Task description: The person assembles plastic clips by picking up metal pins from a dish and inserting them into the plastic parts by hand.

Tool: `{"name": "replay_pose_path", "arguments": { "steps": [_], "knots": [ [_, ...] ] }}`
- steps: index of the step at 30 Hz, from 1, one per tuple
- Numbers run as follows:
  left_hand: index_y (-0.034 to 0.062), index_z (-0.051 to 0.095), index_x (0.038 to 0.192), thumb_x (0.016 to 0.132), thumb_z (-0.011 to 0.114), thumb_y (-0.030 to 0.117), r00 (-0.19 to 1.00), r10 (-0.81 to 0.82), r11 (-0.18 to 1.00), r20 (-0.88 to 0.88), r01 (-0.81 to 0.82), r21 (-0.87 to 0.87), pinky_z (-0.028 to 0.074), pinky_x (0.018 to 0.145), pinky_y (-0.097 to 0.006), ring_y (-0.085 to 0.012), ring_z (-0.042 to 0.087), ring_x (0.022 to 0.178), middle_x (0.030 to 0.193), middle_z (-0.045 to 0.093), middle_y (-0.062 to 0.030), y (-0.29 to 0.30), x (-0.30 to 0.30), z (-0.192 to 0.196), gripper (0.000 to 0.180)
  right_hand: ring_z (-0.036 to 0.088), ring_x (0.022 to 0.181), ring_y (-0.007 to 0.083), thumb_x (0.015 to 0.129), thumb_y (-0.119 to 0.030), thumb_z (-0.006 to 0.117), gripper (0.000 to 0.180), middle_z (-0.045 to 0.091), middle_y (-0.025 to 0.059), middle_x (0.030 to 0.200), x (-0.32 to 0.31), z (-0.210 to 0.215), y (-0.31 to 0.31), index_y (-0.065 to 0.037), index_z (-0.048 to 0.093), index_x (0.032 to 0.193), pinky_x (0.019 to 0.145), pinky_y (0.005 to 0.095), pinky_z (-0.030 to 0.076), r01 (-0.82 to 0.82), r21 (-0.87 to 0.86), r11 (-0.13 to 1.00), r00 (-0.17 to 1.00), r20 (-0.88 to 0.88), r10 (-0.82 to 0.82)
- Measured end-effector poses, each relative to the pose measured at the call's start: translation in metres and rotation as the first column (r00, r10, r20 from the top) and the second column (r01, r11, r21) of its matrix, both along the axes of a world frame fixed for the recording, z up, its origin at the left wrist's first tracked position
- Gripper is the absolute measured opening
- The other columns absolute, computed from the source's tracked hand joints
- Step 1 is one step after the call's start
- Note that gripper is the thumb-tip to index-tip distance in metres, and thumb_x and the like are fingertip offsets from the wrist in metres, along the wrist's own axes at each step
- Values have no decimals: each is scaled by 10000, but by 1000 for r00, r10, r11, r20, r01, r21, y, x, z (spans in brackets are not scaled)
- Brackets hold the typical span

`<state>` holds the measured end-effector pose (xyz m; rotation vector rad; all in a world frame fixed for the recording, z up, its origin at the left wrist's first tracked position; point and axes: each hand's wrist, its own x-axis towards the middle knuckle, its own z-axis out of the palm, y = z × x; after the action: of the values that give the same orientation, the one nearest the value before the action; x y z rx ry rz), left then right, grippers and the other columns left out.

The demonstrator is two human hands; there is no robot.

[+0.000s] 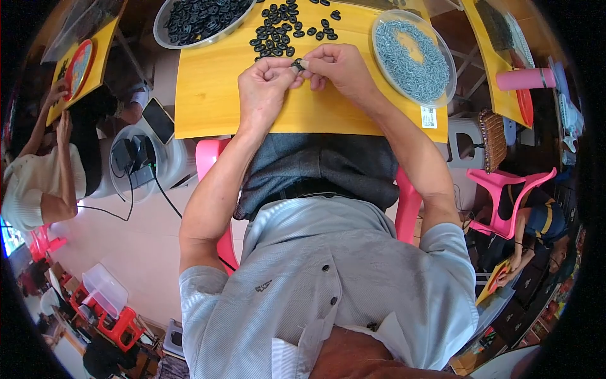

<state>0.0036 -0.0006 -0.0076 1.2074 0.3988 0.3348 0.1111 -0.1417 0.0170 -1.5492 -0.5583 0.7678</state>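
My left hand point(265, 82) and my right hand point(338, 66) meet over a yellow board point(208, 101). Together they pinch one small black ring-shaped part point(298, 64) between the fingertips. Whether a small grey piece is also between the fingers I cannot tell. Just beyond the hands lies a loose scatter of black ring parts point(284, 28) on the board. A shallow clear dish point(413, 57) full of tiny grey metal pieces stands to the right of my right hand. At the far left of the board, a metal bowl point(165, 35) holds many more black parts.
I sit on a pink plastic chair point(211, 158). A person in a white top point(38, 183) sits at the left by another yellow board with a red plate point(79, 66). A phone point(158, 120) lies on a white stool. A pink chair point(505, 189) and a pink cylinder point(524, 79) are at right.
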Motion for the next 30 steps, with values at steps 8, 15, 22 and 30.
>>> {"name": "replay_pose_path", "arguments": {
  "steps": [8,15,22,30],
  "knots": [
    [-33,644,1104,864,694,7,982,-184,956,39,169,238,531,703,-219,-94,658,740,848,712,-63,3,-1,-4,249,608,600,87,904,-206,661,200,664,24,722,14,8,-12,-11,695,928,561,211,455,-127,-100,987,992,-25,125],
    [-4,671,1086,821,760,54,995,-92,841,50,51,538,537,681,-237,-87,643,726,788,691,-51,-3,-2,1,285,597,595,79,888,-223,674,207,657,18,708,18,4,-16,-18,705,892,557,208,441,-155,-84,984,987,-53,151],
    [11,669,1039,763,804,95,990,-122,663,75,25,749,533,640,-280,-148,623,678,795,652,-81,-2,-3,0,318,562,563,70,858,-207,697,197,640,17,683,19,5,-18,-11,710,876,537,203,421,-194,-133,972,980,-77,185],
    [23,669,998,753,806,116,987,-156,549,38,54,834,525,615,-317,-207,618,653,785,636,-101,-2,-3,6,296,538,529,62,850,-164,699,157,624,8,658,18,6,-16,-7,710,856,499,198,411,-199,-170,965,979,-74,188]
  ]
}}
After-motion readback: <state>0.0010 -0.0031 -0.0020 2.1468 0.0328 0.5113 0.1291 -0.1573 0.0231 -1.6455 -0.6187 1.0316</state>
